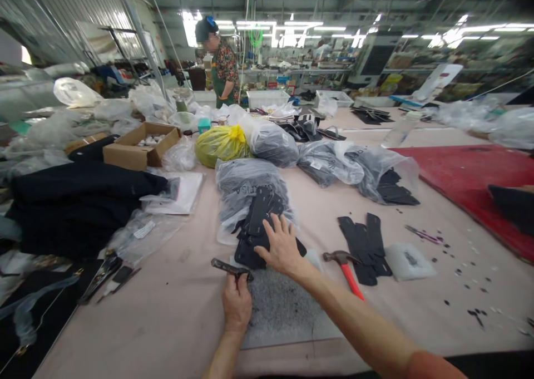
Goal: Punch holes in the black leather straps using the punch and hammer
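My left hand (236, 304) is closed on a small dark strip-like piece (230, 268), held over the left edge of a grey speckled mat (287, 306). Fingers spread, my right hand (281, 244) rests on or just over a pile of black flat pieces (254, 229). The pile spills from a clear plastic bag (233, 178) behind it. Right of the mat lies a hammer (348, 273) with a red handle, beside more black pieces (365, 248) and a white translucent block (409, 262).
Small scissors (423, 234) and scattered dark bits lie at the right, near a red board (471, 184). Black cloth (83, 201) and a cardboard box (139, 145) stand left. Behind are a yellow bag (221, 145) and other filled bags. A person (223, 67) stands beyond the table.
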Motion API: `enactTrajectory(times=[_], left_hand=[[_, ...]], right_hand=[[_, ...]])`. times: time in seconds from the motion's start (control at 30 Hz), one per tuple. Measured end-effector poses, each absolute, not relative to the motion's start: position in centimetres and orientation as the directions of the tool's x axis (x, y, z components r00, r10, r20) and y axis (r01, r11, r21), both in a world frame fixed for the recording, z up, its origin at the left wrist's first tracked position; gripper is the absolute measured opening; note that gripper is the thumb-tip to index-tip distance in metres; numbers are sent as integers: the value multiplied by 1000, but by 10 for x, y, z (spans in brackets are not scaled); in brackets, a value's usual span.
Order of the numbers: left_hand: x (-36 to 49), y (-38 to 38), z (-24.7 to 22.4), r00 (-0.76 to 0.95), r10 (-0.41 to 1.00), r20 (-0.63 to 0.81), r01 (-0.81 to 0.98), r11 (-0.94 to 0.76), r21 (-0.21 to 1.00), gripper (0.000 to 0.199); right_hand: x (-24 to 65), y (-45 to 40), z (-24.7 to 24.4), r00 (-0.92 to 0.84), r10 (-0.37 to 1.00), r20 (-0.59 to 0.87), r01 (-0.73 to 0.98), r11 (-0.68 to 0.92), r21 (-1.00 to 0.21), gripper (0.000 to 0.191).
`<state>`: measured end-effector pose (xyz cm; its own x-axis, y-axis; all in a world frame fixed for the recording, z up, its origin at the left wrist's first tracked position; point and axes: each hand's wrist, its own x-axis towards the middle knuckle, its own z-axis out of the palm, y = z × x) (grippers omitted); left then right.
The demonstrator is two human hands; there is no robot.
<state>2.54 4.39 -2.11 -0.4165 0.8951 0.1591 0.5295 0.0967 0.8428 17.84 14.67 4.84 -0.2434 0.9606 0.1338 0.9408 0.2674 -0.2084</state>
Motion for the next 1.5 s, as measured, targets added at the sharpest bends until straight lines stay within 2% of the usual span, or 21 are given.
enactTrajectory(times=[0.13, 0.2, 0.27, 0.37, 0.53, 0.6, 0.7, 0.77, 0.83, 0.9, 1.0, 1.13, 1.27, 1.37, 1.43, 1.5], left_hand=[[26, 45, -21, -429, 887, 169, 543, 103, 834, 26], [26, 46, -20, -423, 888, 182, 553, 95, 828, 25], [26, 46, -20, -407, 893, 193, 571, 84, 816, 25], [25, 46, -19, -392, 898, 198, 602, 88, 793, 23], [23, 47, -18, -379, 903, 203, 613, 80, 786, 22], [23, 47, -18, -381, 903, 199, 596, 75, 800, 22], [25, 48, -17, -390, 902, 187, 575, 80, 814, 21], [25, 47, -16, -396, 901, 178, 571, 90, 816, 21], [25, 47, -16, -400, 900, 173, 577, 101, 810, 21], [25, 47, -16, -398, 900, 178, 590, 102, 801, 20], [25, 47, -17, -395, 898, 194, 602, 94, 793, 20], [25, 47, -17, -396, 897, 195, 602, 93, 793, 19], [26, 47, -14, -408, 894, 186, 586, 99, 805, 18], [27, 46, -12, -412, 895, 169, 565, 105, 818, 17], [27, 45, -10, -410, 898, 158, 555, 109, 824, 17], [27, 44, -9, -407, 900, 153, 546, 106, 831, 17]], right_hand=[[179, 105, 18, -31, 998, 59, 967, 45, -250, 102], [168, 104, 6, -60, 997, 40, 955, 69, -287, 106], [154, 121, 2, -118, 992, 50, 941, 127, -312, 101], [141, 168, 10, -133, 990, 53, 936, 143, -322, 89], [150, 205, 30, -202, 979, -19, 922, 184, -342, 88], [157, 187, 30, -255, 967, 8, 906, 242, -348, 76], [179, 150, 28, -264, 958, 108, 891, 285, -352, 46], [199, 132, 30, -113, 985, 134, 931, 152, -333, 35], [219, 125, 32, 66, 995, 75, 949, -40, -313, 33], [234, 125, 32, 153, 987, -42, 920, -158, -359, 37], [246, 132, 31, 169, 971, -169, 839, -232, -492, 35], [252, 140, 39, 164, 965, -205, 761, -256, -596, 27], [247, 111, 45, 113, 966, -233, 666, -248, -703, 48], [234, 59, 39, 40, 962, -270, 563, -245, -790, 51], [224, 21, 32, -8, 958, -285, 533, -237, -812, 49], [213, -8, 26, -38, 962, -271, 584, -198, -787, 51]])
